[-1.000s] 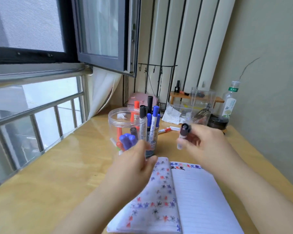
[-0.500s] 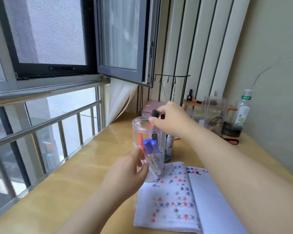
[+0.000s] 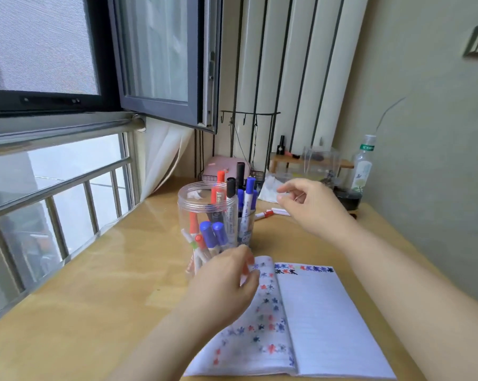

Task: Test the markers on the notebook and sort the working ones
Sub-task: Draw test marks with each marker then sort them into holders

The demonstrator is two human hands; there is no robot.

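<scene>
A clear plastic jar stands mid-desk with red and blue markers leaning inside. Right behind it, a smaller cup holds upright red, black and blue markers. The open notebook lies in front, its left page and top edge covered in coloured test marks. My left hand hovers by the jar's base over the notebook's top-left corner, fingers loosely curled and blurred, nothing seen in them. My right hand floats empty to the right of the cup, fingers relaxed.
A red-and-white marker lies on the desk behind the cup. At the back right are a water bottle, a clear box and a black round dish. Window bars run along the left edge.
My right hand let go of the black-capped marker among the containers and drew back to the right, empty. My left hand slid down off the jar toward the notebook.
</scene>
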